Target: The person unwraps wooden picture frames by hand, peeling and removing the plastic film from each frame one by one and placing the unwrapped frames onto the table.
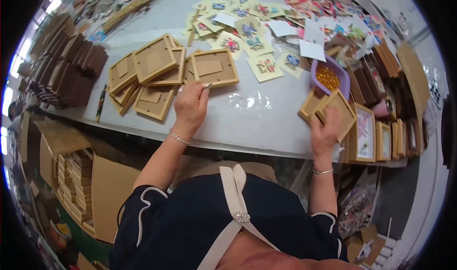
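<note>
My left hand point(189, 105) is closed in front of a light wooden picture frame point(229, 79) that lies back side up. A small metal-tipped tool point(208, 86) pokes out between its thumb and fingers; most of it is hidden. On the right, my right hand point(327, 127) grips another light wooden frame point(348, 114) by its edge, fingers over the back panel. That frame is tilted over a second wooden frame point(310, 103). Just behind them stands a purple bowl point(346, 82) of small gold-coloured pieces point(327, 79).
More wooden frames point(154, 60) are piled on the left of the white table point(266, 127). Floral cards point(265, 67) spread across the back. Dark brown frames point(76, 65) are stacked at far left. A cardboard box of frames point(359, 148) stands right; another box point(112, 189) sits below left.
</note>
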Demonstrator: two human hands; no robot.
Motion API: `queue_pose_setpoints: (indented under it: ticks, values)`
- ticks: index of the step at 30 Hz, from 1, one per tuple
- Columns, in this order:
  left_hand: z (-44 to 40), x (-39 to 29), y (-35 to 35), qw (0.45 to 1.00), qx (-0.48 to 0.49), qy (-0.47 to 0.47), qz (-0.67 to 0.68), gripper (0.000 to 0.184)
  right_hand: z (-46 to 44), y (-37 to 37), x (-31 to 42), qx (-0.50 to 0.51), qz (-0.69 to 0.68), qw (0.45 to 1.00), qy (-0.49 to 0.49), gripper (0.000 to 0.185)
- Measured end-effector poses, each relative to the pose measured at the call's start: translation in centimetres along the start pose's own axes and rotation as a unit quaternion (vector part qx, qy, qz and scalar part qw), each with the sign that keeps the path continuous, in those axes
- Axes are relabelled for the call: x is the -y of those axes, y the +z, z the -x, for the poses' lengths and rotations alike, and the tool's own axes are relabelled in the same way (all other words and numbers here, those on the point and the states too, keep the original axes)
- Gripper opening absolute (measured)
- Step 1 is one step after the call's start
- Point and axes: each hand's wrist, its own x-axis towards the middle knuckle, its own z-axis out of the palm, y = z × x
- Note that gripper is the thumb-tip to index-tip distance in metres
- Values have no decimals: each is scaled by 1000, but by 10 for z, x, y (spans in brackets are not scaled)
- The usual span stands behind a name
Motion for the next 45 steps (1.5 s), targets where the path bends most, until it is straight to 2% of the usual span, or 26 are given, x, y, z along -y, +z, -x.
queue_pose_setpoints:
  ticks: [3, 5, 6, 8, 9, 10, 12, 13, 14, 18, 19, 23, 25, 26, 28, 30, 31, 33, 39, 43, 44, 45]
  values:
    - [-6, 24, 15, 998, -13, -22, -51, 7, -22, 54, 52, 145, -214, 966, 5, 34]
    - [-7, 32, 23, 993, 31, -117, 3, 10, -30, 109, 70, 175, -265, 948, -18, 38]
    - [-10, 37, 23, 993, 26, -113, 1, 10, -35, 133, 80, 192, -284, 939, -26, 42]
    - [-12, 39, 26, 969, 79, -233, 26, 11, -47, 163, 100, 228, -277, 933, 13, 44]
    - [-12, 37, 26, 969, 81, -232, 31, 11, -50, 177, 102, 273, -268, 923, 39, 47]
    - [-12, 34, 25, 970, 77, -227, 47, 11, -50, 186, 102, 319, -321, 887, 92, 48]
    - [-10, 27, 20, 969, 71, -221, 79, 10, -48, 166, 113, 318, -386, 856, 127, 47]
    - [-5, 23, 19, 968, 70, -222, 95, 10, -39, 148, 114, 267, -347, 895, 89, 46]
    - [3, 17, 20, 965, 79, -228, 102, 10, -30, 135, 110, 255, -339, 902, 77, 46]
    - [42, -15, 22, 988, 71, -44, 130, 10, 17, 82, 85, 275, -290, 913, 83, 46]
    - [45, -19, 23, 986, 79, -45, 137, 10, 21, 73, 80, 275, -285, 913, 93, 46]
    - [41, -30, 16, 984, 172, 17, 41, 9, 27, 52, 70, 241, -157, 958, -14, 44]
    - [27, -35, 17, 979, 190, 59, -54, 9, 14, 67, 65, 158, -153, 974, -54, 41]
    - [21, -33, 25, 978, 191, 63, -56, 9, 6, 80, 62, 154, -155, 975, -51, 41]
    - [9, -26, 45, 961, 182, 178, -107, 8, -11, 109, 58, 137, -159, 971, -113, 40]
    - [1, -18, 60, 953, 184, 212, -113, 9, -24, 125, 61, 134, -170, 969, -120, 27]
    - [-2, -15, 67, 945, 186, 241, -117, 10, -27, 130, 62, 132, -171, 969, -119, 27]
    - [-7, -8, 80, 927, 194, 298, -120, 11, -29, 136, 62, 244, -215, 944, -48, 18]
    - [-24, -4, 91, 905, 202, 358, -106, 8, -34, 148, 60, 204, -223, 951, -64, 17]
    - [-22, -8, 90, 926, 172, 312, -123, 10, -39, 149, 58, 208, -222, 947, -101, 15]
    - [-19, -9, 88, 927, 180, 307, -121, 10, -36, 147, 59, 216, -225, 945, -95, 15]
    - [-19, -10, 86, 929, 222, 264, -135, 10, -35, 143, 60, 216, -226, 946, -89, 14]
